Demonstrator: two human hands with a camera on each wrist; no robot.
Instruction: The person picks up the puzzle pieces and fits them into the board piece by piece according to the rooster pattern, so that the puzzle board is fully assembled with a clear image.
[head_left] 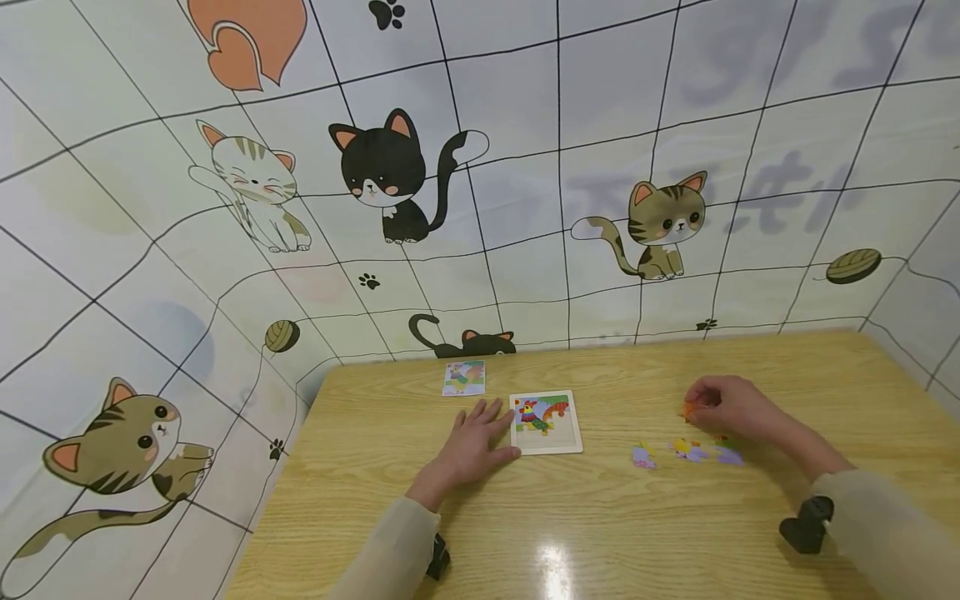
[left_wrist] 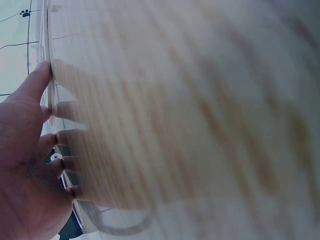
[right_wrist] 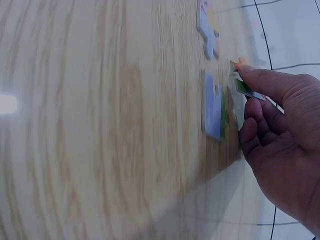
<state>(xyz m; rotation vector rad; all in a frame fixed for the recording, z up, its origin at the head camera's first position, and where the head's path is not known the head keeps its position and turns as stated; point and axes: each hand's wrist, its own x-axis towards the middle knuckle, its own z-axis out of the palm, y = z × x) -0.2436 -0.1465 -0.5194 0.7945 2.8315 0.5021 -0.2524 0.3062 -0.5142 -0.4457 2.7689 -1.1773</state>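
Splayed left hand (head_left: 471, 446) touches tray (head_left: 577, 423); right hand (head_left: 738, 406) pinches puzzle piece (head_left: 687, 412).

We see bright, soft light all over the desk (head_left: 337, 500). A white shiny spot (head_left: 555, 571) glows on it, nearer to us than the left fingers (head_left: 501, 457). In the left wrist view, the desk beside those fingers is very blurry, and its shiny top mirrors them. In the right wrist view, a dark, soft shadow (right_wrist: 205, 192) spreads below the right fingers (right_wrist: 270, 84), and a glare spot (right_wrist: 7, 104) shines far to their left. Beyond all the fingers, the wall (head_left: 525, 208) looks stretched at the head view's edges.
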